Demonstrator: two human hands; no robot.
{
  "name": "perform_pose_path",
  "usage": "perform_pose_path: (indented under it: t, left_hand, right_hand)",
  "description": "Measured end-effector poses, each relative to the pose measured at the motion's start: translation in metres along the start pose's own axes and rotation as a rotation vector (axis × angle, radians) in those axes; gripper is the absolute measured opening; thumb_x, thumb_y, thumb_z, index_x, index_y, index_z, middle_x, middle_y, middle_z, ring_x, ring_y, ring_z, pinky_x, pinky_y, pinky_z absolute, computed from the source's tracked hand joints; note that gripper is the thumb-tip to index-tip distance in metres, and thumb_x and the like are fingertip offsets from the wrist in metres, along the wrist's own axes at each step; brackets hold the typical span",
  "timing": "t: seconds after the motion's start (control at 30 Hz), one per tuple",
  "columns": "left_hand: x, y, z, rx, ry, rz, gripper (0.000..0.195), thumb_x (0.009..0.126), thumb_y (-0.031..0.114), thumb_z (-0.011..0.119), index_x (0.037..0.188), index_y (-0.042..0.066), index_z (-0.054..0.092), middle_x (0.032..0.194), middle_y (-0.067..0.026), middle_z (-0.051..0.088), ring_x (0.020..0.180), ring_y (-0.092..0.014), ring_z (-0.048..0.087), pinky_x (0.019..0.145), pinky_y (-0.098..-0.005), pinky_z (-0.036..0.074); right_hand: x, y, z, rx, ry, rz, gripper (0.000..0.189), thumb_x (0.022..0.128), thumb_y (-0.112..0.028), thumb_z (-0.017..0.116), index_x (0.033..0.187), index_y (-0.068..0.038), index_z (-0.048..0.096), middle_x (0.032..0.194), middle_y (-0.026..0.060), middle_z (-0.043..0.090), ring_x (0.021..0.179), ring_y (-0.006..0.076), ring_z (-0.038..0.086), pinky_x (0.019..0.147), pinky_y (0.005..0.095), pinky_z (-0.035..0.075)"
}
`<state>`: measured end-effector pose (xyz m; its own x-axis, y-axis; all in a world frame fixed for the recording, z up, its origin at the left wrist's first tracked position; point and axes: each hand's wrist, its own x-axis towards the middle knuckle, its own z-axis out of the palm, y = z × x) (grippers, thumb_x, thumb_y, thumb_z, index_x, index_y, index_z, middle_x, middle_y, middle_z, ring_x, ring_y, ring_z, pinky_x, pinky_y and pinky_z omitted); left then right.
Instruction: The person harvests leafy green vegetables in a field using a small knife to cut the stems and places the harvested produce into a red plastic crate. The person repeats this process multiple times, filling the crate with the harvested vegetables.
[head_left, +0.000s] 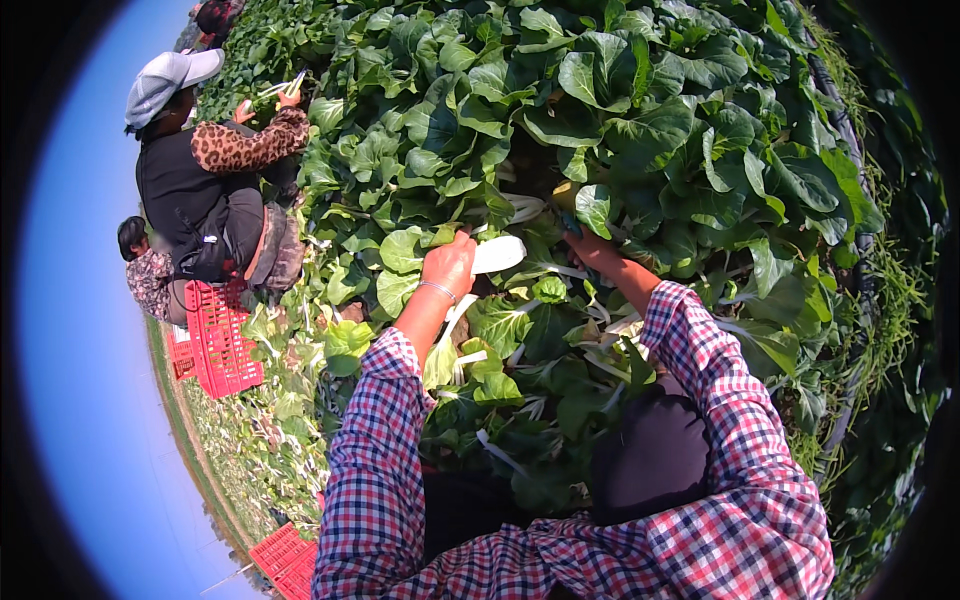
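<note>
A leafy green with a thick white stalk (499, 255), which looks like bok choy, is gripped by my left hand (450, 262), its pale base pointing right. My right hand (590, 246) is low among the plants, its fingers closed around something blue-green, perhaps a tool handle; the rest of that thing is hidden by leaves. A yellowish piece (565, 195) shows just above that hand; I cannot tell what it is. Standing leafy greens (652, 120) grow densely beyond both hands. Cut or broken leaves with white stems (502, 326) lie below and between my forearms.
At the left a co-worker in a cap (187, 172) holds a stalk, with another person (146, 270) behind. Red plastic crates (221, 337) stand beside them, and another red crate (289, 559) is at the lower left. A dark hose or pipe (847, 127) runs along the right side.
</note>
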<state>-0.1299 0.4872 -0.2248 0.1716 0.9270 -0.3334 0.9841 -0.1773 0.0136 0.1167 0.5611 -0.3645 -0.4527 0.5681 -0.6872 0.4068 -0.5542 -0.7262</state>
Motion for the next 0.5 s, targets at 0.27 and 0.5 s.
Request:
perform_pose_path:
  t: [0.27,0.5]
  left_hand:
    - [-0.003,0.01,-0.001,-0.108,-0.046,-0.056,0.039,0.059,0.008,0.071,0.094,0.002,0.054,0.121,-0.0128,0.049,0.086,-0.033,0.061,0.073,-0.0406,0.051]
    - [-0.022,0.025,0.007,-0.148,-0.063,-0.093,0.038,0.061,0.011,0.073,0.092,0.002,0.054,0.114,-0.0125,0.053,0.082,-0.032,0.062,0.07,-0.0409,0.052]
  right_hand:
    - [0.001,-0.019,0.016,-0.137,0.089,-0.004,0.039,0.092,-0.03,0.047,0.116,-0.001,0.041,0.067,0.006,0.055,0.051,0.0156,0.054,0.047,0.0307,0.048]
    - [-0.002,0.017,0.017,-0.802,0.246,-0.147,0.04,0.087,-0.029,0.055,0.114,-0.002,0.048,0.08,0.0131,0.064,0.066,0.0272,0.063,0.059,0.037,0.051]
